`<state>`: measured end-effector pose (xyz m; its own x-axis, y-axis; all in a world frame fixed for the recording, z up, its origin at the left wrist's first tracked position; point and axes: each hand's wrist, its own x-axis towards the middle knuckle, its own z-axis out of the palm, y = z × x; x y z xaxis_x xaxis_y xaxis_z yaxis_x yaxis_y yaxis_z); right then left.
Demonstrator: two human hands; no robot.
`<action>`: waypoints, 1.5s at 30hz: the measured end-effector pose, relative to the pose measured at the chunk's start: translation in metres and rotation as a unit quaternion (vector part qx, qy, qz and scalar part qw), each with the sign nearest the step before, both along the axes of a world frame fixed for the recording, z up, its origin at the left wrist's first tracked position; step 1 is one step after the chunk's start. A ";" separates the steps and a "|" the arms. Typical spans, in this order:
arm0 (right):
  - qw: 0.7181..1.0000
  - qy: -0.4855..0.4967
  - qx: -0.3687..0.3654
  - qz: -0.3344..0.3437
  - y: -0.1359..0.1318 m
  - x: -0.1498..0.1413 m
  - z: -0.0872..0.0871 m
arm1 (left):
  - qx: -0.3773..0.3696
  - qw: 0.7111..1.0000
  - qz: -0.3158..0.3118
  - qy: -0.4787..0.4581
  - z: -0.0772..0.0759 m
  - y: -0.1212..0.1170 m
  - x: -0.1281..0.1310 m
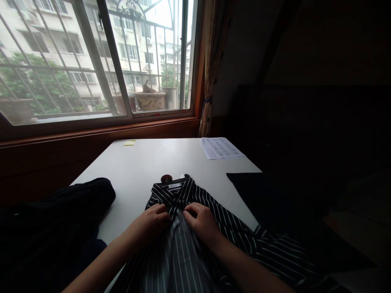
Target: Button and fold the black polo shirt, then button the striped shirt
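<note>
A black shirt with white stripes lies spread on the white table, its collar pointing away from me and a pale label showing inside the neck. Below the collar the front hangs apart, and the greyer inner side of the cloth shows between the edges. My left hand is closed on the left front edge, fingers curled into the fabric. Opposite it, my right hand pinches the right front edge near the collar. The fingertips of both hands are partly hidden by cloth. One sleeve stretches off to the lower right.
Dark clothing is heaped on the table's left side. A dark flat sheet lies at the right edge. Printed papers and a yellow sticky note lie at the far end. A brown round object sits just beyond the collar.
</note>
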<state>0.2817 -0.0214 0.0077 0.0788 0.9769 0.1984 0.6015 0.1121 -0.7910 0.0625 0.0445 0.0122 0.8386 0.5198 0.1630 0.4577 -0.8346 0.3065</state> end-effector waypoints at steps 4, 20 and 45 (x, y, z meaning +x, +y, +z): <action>1.000 0.015 0.017 -0.007 0.000 0.000 0.000 | 0.047 0.998 -0.028 -0.020 -0.007 -0.003 -0.007; 0.997 0.060 0.046 -0.008 0.003 0.002 -0.003 | 0.150 0.984 -0.012 -0.097 -0.003 0.000 -0.009; 0.968 0.238 -0.068 0.031 0.006 0.011 0.002 | 0.185 0.964 0.001 -0.190 -0.012 -0.013 0.041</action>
